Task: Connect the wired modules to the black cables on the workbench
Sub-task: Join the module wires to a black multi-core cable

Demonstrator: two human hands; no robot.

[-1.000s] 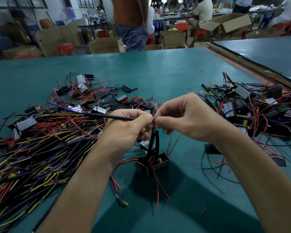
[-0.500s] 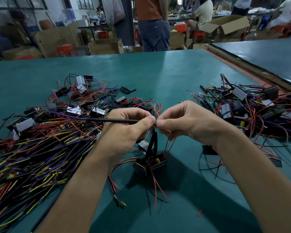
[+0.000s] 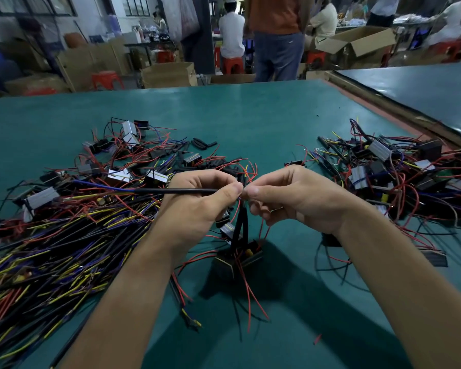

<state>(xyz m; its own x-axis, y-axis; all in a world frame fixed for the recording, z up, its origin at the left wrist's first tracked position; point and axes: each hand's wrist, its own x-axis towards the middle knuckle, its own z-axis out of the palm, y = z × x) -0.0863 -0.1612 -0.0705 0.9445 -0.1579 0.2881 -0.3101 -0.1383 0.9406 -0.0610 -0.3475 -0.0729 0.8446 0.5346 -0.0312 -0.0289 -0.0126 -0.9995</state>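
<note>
My left hand (image 3: pixel 200 206) pinches the end of a black cable (image 3: pixel 171 191) that runs off to the left over the pile. My right hand (image 3: pixel 298 198) pinches thin wire ends right against my left thumb tip, the two hands touching at the fingertips. Below them a small black module (image 3: pixel 240 258) with red and black leads dangles just above the green workbench (image 3: pixel 250 123). Its black leads rise to my fingertips. The joint itself is hidden between my fingers.
A big heap of black, yellow and purple cables (image 3: pixel 51 257) lies at the left with modules (image 3: pixel 41 197) on it. Another tangle of wired modules (image 3: pixel 399 177) lies at the right. A person in an orange shirt (image 3: pixel 277 35) stands past the far edge.
Both hands have stayed pinched together, shifting slightly. The person in orange has walked to the right behind the bench.
</note>
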